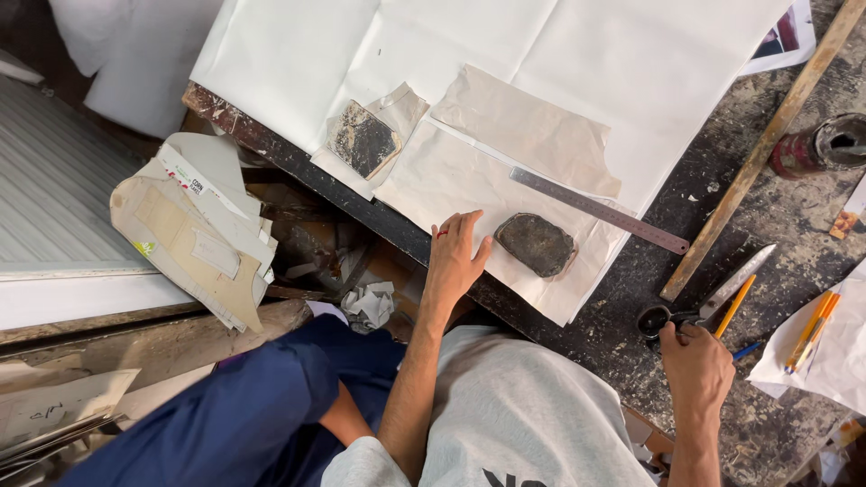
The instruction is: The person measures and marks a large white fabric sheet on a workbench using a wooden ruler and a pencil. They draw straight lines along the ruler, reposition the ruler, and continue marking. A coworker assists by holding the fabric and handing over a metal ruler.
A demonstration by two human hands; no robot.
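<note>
Left hand (454, 257) flat, fingers spread, pinning creased beige paper sheet (469, 185), uncut; dark rounded stone weight (536, 243) and long steel ruler (600, 210) just beside it; right hand (695, 365) curled onto black-handled steel scissors (699, 307), unlifted, orange pencil (735, 305) alongside.

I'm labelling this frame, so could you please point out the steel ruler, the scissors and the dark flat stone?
steel ruler (599, 211): head view, middle of its blade.
scissors (735, 281): head view, on the blades.
dark flat stone (536, 243): head view, centre of its top.
</note>
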